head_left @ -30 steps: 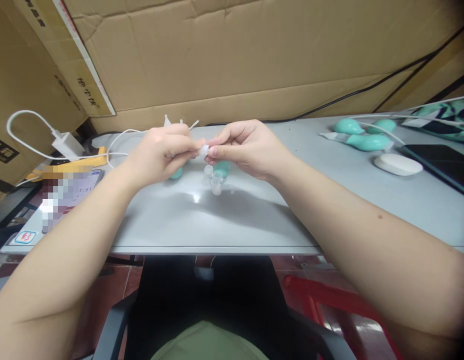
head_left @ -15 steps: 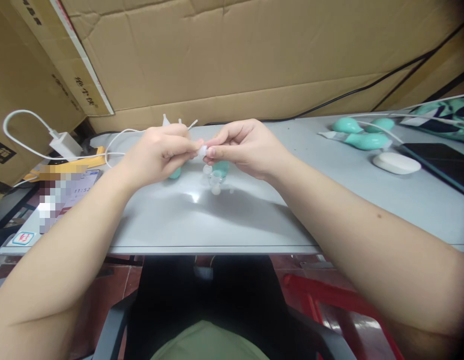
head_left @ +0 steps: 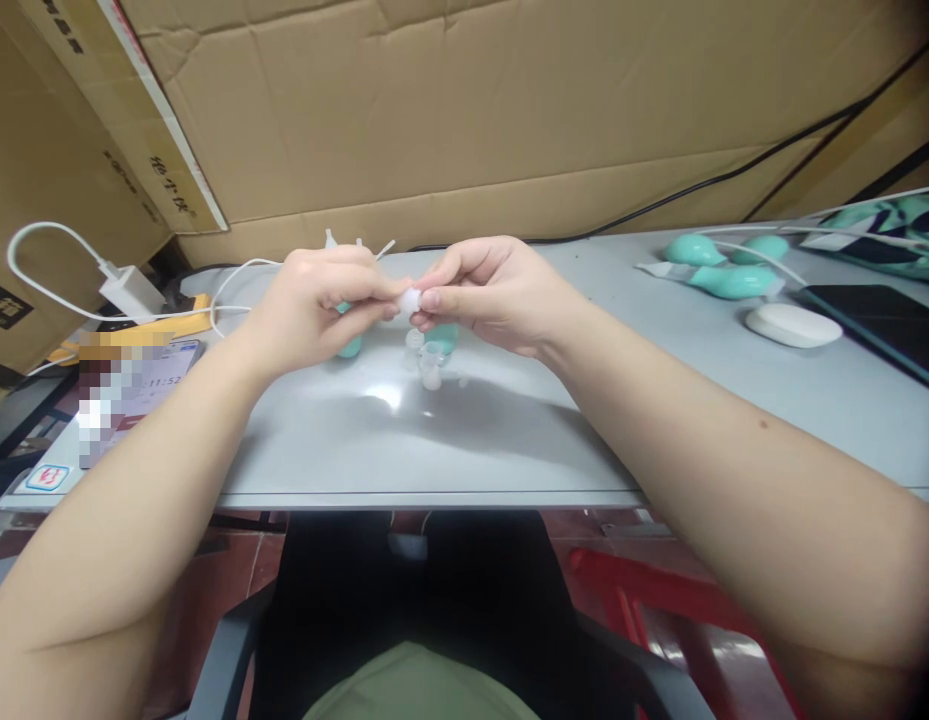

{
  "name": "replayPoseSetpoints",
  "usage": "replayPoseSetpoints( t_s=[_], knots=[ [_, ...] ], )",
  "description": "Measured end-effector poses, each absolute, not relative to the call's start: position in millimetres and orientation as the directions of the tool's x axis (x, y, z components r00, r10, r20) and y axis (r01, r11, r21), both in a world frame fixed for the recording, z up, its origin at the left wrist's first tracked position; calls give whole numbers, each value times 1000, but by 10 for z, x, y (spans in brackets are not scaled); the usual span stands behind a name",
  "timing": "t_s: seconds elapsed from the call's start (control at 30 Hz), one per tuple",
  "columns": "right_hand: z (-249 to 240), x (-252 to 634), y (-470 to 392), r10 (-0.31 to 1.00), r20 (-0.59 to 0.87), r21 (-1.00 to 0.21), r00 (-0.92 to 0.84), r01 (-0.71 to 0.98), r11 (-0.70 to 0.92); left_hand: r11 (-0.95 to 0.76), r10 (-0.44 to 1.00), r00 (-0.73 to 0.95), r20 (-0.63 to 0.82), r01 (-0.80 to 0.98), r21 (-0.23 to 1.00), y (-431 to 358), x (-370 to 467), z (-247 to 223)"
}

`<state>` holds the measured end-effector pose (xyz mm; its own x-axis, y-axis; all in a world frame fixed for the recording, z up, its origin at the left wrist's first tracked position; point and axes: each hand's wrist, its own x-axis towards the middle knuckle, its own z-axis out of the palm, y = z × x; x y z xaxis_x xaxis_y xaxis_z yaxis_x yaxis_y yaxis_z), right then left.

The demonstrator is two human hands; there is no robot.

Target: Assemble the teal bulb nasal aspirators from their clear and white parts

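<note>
Between the fingertips of both hands is a small white plastic piece (head_left: pixel 410 301), mostly covered by the fingers. My left hand (head_left: pixel 333 305) pinches it from the left, and my right hand (head_left: pixel 479 295) from the right, thumb on the near side. Just below the hands on the table lie small clear plastic parts (head_left: pixel 432 362). Behind them a teal piece (head_left: pixel 443 338) shows in part under my right hand. Another teal piece (head_left: pixel 350 346) is largely hidden by my left hand. A pale pointed tip (head_left: pixel 330 239) sticks up behind the left knuckles.
On the right are several teal bulb-shaped things (head_left: pixel 734 281), a white rounded case (head_left: pixel 794 325) and a dark tablet-like slab (head_left: pixel 880 325). A phone (head_left: pixel 160 385), yellow strip (head_left: pixel 201 312) and white charger (head_left: pixel 132 291) sit left. Cardboard (head_left: pixel 509 110) walls the back of the table (head_left: pixel 434 460).
The white piece and the fingertips around it have shifted very slightly to the right, and a little more of the piece shows. Both hands keep their pinch; the table things stay put.
</note>
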<state>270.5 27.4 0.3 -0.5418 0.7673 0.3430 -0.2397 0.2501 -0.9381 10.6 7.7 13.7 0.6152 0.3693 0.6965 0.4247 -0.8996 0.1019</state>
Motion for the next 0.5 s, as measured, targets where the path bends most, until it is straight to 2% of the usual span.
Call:
replayPoseSetpoints(
  t_s=[0.27,0.4,0.5],
  knots=[
    [-68,2632,266,733,453,-882,-508,-136,451,-912,361,646,672,396,110,140,58,121],
    [-1,2640,156,682,572,-776,-455,-31,630,-881,433,651,623,451,140,-3,5,301],
    [26,2690,144,587,663,-624,-465,91,776,-858,500,677,539,472,204,-139,-12,408]
  ],
)
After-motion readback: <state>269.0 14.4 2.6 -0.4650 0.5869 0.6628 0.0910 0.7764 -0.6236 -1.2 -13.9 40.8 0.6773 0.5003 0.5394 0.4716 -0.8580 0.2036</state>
